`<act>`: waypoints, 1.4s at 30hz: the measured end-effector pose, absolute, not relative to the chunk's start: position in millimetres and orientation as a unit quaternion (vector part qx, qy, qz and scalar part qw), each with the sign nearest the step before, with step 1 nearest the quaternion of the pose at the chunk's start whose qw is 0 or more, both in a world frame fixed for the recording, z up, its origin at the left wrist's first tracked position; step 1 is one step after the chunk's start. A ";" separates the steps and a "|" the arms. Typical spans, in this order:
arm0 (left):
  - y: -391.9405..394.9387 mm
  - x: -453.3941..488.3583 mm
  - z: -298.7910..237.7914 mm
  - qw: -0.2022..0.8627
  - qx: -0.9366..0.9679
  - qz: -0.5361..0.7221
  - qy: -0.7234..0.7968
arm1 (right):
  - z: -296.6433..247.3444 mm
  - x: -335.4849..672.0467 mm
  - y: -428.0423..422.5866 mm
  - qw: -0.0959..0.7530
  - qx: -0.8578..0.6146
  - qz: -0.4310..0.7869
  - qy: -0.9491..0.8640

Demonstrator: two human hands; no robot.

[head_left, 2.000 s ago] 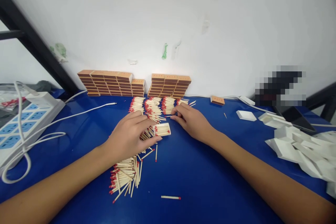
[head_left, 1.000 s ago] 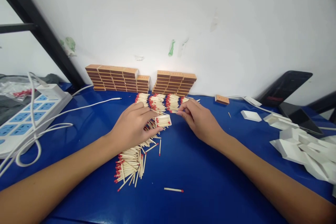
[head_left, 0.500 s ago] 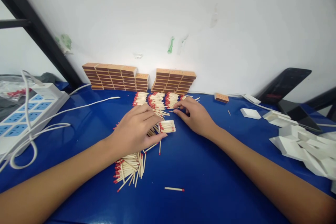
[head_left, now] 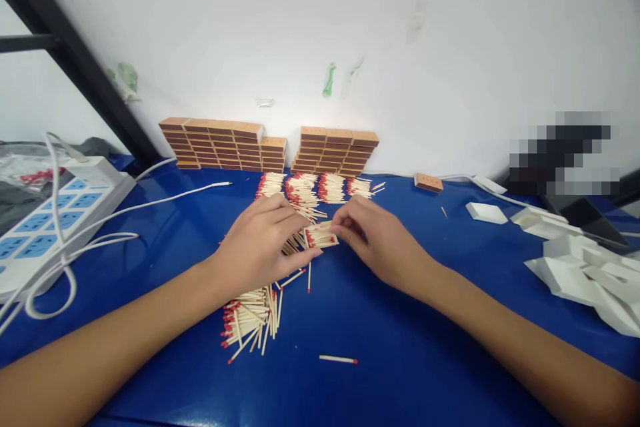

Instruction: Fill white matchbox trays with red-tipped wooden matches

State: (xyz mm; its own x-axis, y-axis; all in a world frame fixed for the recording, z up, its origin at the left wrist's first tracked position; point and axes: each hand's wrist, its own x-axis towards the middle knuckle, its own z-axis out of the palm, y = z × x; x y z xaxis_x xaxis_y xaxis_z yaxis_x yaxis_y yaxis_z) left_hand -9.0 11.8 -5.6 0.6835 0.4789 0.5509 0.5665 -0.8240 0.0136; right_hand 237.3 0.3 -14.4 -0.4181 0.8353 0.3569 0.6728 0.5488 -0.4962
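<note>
My left hand [head_left: 267,240] is closed around the left end of a small white matchbox tray [head_left: 330,245], with thumb and fingers at its sides. Inside the tray lie red-tipped matches [head_left: 319,237], heads toward the left. My right hand [head_left: 375,233] is at the tray's right end, its thumb and fingertips pinched on a match [head_left: 326,235] over the tray; the fingers partly hide it. A loose pile of matches [head_left: 250,320] spreads below my left hand, partly covered by it. Several bunches of matches [head_left: 331,188] lie in a row beyond both hands.
Stacked matchboxes [head_left: 215,147] and a second stack [head_left: 335,150] stand against the wall. One matchbox [head_left: 428,183] lies to the right. White trays [head_left: 590,273] are heaped at far right. A power strip [head_left: 60,220] with white cables sits left. A single match [head_left: 339,359] lies in front.
My right hand has moved from the match bunches at the back toward me, to the tray, with a match in its fingers. My left hand still holds the tray.
</note>
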 end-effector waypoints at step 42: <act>9.7 -7.0 -6.0 0.033 -0.914 -0.279 -0.293 | 19.0 245.0 -14.5 0.293 -0.433 0.320 -0.790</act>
